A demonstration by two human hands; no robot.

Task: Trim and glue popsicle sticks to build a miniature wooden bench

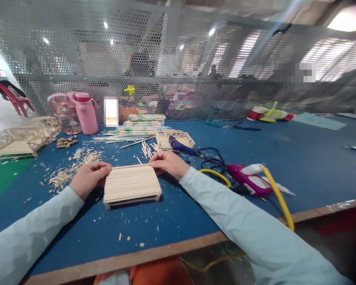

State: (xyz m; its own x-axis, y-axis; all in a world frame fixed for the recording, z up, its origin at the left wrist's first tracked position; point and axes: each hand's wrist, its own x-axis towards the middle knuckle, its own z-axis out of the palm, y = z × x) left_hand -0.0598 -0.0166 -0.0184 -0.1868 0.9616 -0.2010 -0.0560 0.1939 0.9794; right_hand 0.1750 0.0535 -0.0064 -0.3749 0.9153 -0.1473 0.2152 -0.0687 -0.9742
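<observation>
Stick platform [132, 184] sits on the blue table [190, 221], near its front edge. The left hand [89, 178] pinches the corner at 10 o'clock, the right hand [169, 163] the one at 1 o'clock, fingertips closed on both. Beyond, at 12 o'clock, lie bundled sticks [146, 117]; a blue glue gun [182, 147] is at 2, wood scraps [74, 170] at 10.
</observation>
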